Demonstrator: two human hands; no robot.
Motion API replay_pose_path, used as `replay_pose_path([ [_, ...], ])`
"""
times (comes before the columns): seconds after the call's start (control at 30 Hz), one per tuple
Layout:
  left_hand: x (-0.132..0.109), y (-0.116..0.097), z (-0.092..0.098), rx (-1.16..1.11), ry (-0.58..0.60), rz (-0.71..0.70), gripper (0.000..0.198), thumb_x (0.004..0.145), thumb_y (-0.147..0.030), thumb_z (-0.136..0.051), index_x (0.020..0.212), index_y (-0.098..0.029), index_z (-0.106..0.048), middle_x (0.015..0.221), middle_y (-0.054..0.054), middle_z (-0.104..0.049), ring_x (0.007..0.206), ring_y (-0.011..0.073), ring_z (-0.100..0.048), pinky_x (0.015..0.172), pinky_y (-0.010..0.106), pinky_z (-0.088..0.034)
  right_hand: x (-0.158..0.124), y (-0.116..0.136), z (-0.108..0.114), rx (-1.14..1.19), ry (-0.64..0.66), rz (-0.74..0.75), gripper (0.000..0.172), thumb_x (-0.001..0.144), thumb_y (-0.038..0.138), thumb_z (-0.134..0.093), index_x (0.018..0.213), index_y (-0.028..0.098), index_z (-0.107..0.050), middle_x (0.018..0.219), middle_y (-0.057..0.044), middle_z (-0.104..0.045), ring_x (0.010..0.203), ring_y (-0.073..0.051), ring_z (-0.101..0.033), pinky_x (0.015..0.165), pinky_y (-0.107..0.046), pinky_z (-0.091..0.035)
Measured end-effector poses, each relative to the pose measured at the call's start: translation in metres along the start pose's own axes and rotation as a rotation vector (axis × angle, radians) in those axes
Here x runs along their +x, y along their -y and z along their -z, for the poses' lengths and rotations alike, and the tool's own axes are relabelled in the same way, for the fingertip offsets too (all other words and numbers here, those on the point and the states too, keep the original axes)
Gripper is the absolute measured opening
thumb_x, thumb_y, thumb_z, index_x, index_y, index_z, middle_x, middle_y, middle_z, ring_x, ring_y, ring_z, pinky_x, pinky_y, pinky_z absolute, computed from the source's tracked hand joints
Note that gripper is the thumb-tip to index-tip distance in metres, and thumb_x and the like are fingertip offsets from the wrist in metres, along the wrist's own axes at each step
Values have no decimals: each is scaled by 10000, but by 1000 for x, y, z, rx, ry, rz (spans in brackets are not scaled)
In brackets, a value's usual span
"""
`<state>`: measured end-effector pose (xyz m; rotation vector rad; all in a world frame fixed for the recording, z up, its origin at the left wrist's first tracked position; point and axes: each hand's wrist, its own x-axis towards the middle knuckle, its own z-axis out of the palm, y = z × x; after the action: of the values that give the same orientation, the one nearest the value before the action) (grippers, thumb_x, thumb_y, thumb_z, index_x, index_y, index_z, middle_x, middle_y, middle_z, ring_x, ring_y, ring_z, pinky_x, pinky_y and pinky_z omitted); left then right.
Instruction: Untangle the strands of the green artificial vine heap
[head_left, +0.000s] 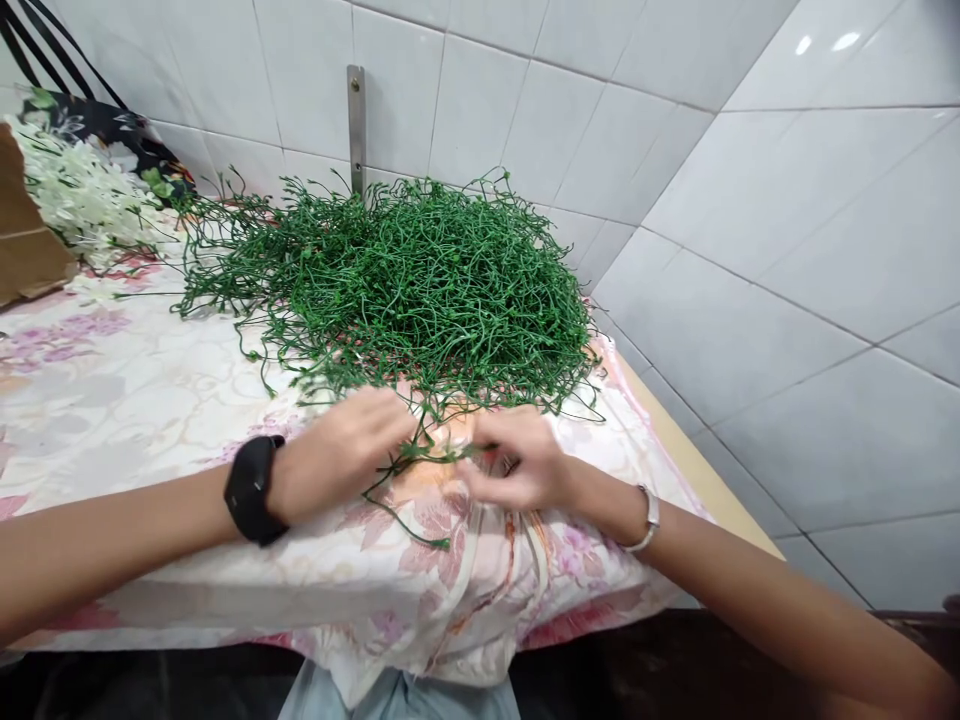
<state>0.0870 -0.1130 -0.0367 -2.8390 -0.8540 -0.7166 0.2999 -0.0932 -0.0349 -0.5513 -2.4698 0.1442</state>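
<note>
A big tangled heap of thin green plastic stems (450,280) lies on the flowered tablecloth (172,400). Just in front of it, a few loose green stems (409,535) stretch between my two hands. My left hand (349,450), with a black band at the wrist, has its fingers closed around some of these stems, though motion smears the fingertips. On the other side, my right hand (521,460) is curled with thumb and fingers at the stems' right end; blur hides whether it pinches them.
White artificial flowers (90,195) are piled at the back left beside a brown cardboard piece (26,225) and a dark floral bag (127,130). A tiled wall (495,100) borders the table behind and right. A metal bracket (356,130) stands behind the heap.
</note>
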Motion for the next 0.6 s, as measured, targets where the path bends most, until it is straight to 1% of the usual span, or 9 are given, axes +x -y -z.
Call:
replay_pose_path([
  [0.03,-1,4,0,-1,1,36,198,861,-143,-286,799,-118,-473,698,44,-476,661,151,-359,605,263,-281,-2,-3,2,1,-30,-34,216,687,320,-510,594,173,-383,474,72,-327,412,-35,-287,410,-173,-238],
  [0.1,-1,10,-1,-21,14,56,185,858,-145,-289,834,-120,-470,727,49,-485,676,153,-362,618,267,-287,-3,-7,4,8,-69,-91,236,693,356,-497,604,170,-383,485,66,-327,416,-39,-279,409,-178,-243],
  [0.23,-1,13,-2,-82,-53,115,152,852,-160,-319,876,-133,-466,767,47,-491,705,149,-379,643,258,-313,0,-8,7,31,-114,-140,189,734,320,-453,645,156,-421,534,41,-391,449,-45,-325,434,-179,-278],
  [0.3,-1,12,-1,-106,-63,135,173,854,-137,-296,891,-136,-465,778,46,-503,717,145,-392,654,255,-323,2,-6,9,22,-133,-123,176,732,305,-451,646,153,-432,538,35,-401,452,-50,-317,434,-185,-272],
  [0.4,-1,9,1,-110,-40,132,189,851,-127,-284,908,-137,-464,782,50,-511,712,143,-397,652,263,-329,2,-3,14,60,-139,-71,148,746,263,-400,676,144,-453,556,20,-413,464,-61,-320,442,-200,-272],
  [0.47,1,6,3,-83,-16,114,168,847,-164,-318,931,-138,-462,789,53,-515,712,148,-406,650,274,-332,3,-1,17,101,-144,-45,130,756,215,-367,717,138,-464,569,18,-398,479,-66,-325,456,-208,-278],
  [0.53,2,1,6,-78,-12,109,182,830,-224,-383,975,-138,-452,825,55,-527,735,155,-430,669,289,-346,4,1,18,102,-152,-33,95,752,172,-380,753,134,-468,577,26,-375,491,-66,-321,465,-209,-276],
  [0.57,3,-2,8,-94,-31,120,225,812,-260,-426,997,-135,-443,852,59,-531,758,159,-444,688,296,-358,5,2,18,89,-152,-31,75,748,156,-400,764,132,-469,580,30,-366,495,-65,-319,468,-207,-274],
  [0.6,4,-4,10,-117,-74,137,282,790,-294,-467,1016,-129,-432,881,66,-530,789,166,-457,710,303,-371,6,3,17,72,-148,-31,60,747,143,-419,773,129,-471,583,32,-364,499,-63,-321,470,-205,-273],
])
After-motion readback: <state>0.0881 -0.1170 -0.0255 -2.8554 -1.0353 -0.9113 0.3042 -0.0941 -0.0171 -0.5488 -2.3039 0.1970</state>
